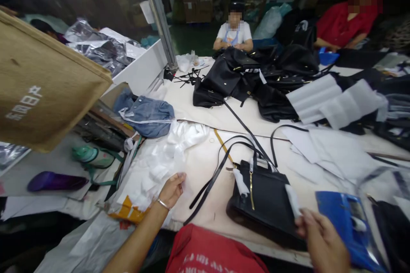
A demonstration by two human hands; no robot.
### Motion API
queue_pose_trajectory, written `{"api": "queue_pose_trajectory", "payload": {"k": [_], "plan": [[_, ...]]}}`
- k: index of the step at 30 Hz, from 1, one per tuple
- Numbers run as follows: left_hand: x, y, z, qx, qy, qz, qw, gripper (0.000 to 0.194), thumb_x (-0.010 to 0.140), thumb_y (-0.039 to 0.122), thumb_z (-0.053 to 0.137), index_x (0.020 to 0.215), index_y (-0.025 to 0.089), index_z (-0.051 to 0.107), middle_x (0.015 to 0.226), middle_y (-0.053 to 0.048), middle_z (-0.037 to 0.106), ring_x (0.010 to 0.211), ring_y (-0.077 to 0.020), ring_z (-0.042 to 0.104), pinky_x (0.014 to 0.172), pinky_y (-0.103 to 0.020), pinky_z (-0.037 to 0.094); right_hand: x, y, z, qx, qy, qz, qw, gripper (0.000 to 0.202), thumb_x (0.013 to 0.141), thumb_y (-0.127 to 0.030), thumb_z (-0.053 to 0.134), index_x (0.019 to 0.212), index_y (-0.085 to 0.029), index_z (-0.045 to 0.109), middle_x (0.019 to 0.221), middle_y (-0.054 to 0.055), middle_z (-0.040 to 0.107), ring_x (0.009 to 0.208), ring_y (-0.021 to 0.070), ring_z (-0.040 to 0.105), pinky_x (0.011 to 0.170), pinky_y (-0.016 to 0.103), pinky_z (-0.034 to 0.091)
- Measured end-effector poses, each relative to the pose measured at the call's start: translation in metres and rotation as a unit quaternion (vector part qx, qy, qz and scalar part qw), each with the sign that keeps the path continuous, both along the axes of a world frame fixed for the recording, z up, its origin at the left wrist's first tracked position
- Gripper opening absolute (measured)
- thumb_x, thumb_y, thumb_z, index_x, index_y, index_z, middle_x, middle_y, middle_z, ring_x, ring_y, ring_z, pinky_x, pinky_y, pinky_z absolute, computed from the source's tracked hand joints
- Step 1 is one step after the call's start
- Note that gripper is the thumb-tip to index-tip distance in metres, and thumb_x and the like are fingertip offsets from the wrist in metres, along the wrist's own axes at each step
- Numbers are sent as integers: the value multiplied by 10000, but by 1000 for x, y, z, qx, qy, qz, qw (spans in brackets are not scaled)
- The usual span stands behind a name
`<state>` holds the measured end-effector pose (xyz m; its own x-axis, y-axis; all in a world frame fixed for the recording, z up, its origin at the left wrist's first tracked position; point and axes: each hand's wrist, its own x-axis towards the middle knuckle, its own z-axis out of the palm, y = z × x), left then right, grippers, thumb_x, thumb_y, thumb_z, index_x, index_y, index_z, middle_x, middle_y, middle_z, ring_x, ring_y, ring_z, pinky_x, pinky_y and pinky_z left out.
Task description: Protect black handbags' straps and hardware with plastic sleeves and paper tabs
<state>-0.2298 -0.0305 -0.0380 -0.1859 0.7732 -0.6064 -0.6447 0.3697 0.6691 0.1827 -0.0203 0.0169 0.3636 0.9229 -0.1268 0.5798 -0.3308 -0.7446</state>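
Observation:
A black handbag (259, 200) with gold zips stands near the table's front edge, its straps trailing to the left. White wrapping (241, 182) covers a part on its left side, and another white wrap (292, 201) hangs at its right side. My right hand (323, 236), slightly blurred, has its fingers pinched at the lower end of that right wrap. To the left of the bag, my left hand (173, 190) is closed in a pinch beside a heap of thin white sheets (160, 158). Whatever lies between those left fingertips is too thin and pale to make out.
Black bags (224, 76) are piled across the table, with white foam sheets (339, 98) at right. A blue pouch (336, 217) lies right of the handbag. Blue cloth (150, 115), a purple bottle (57, 181) and a brown hanging bag (48, 81) are at left. Two people sit opposite.

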Motion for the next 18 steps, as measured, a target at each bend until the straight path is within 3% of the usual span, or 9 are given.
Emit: {"api": "queue_pose_trajectory", "payload": {"k": [2,3,5,7,8,11,14,16,18], "plan": [[8,7,-4,4,-8,-11,1000,194,684,232,740,816,145,627,752,-12,673,654,-95,623,619,-193,501,-73,12,17,-41,68,119,990,406,862,-541,387,701,-206,553,534,4,561,483,144,525,493,253,397],[12,11,-4,7,-11,-16,1000,198,688,240,737,822,146,625,749,-7,667,653,-90,618,616,-188,496,-110,16,18,-55,109,179,976,424,879,-532,354,674,-205,529,521,-4,542,474,135,511,496,248,391],[21,18,-5,19,-10,-22,1000,200,696,247,729,829,147,618,747,1,653,659,-86,609,620,-188,489,-175,22,4,-60,170,246,952,319,833,-512,475,805,-201,540,678,7,610,604,144,571,579,247,430],[27,24,-6,31,-5,-20,999,195,701,248,723,827,152,609,746,13,638,664,-84,597,613,-189,479,-224,23,-21,-91,232,247,937,434,728,-471,630,1039,-200,495,870,26,633,667,141,593,628,256,455],[29,25,-6,35,-3,-20,999,193,701,252,721,817,154,604,734,21,627,649,-81,587,593,-187,469,-241,22,-34,-119,272,233,926,467,707,-464,646,1049,-195,476,866,27,631,645,138,592,596,253,457],[27,24,-11,34,-8,-38,999,201,695,276,721,785,154,588,688,30,599,586,-80,557,550,-196,446,-268,16,-62,-185,370,183,892,305,759,-455,563,873,-186,475,695,-2,612,510,116,544,481,224,419],[13,17,-15,-12,16,-61,998,233,683,294,721,803,147,585,732,-8,619,635,-122,588,610,-252,473,-266,13,-70,-190,364,173,895,213,806,-395,498,749,-195,450,607,-19,592,450,104,507,454,210,392],[0,12,-11,-64,125,-33,990,283,659,291,734,854,147,588,793,-44,633,708,-166,611,650,-290,483,-257,15,-68,-175,299,201,916,170,830,-352,469,759,-198,469,612,-17,603,468,113,529,478,213,400],[-12,12,0,-45,294,4,955,384,655,282,733,990,166,585,948,-85,634,863,-215,611,749,-331,483,-250,18,-64,-146,195,252,937,148,858,-317,434,798,-202,504,632,-9,618,518,126,562,537,221,413]]}}
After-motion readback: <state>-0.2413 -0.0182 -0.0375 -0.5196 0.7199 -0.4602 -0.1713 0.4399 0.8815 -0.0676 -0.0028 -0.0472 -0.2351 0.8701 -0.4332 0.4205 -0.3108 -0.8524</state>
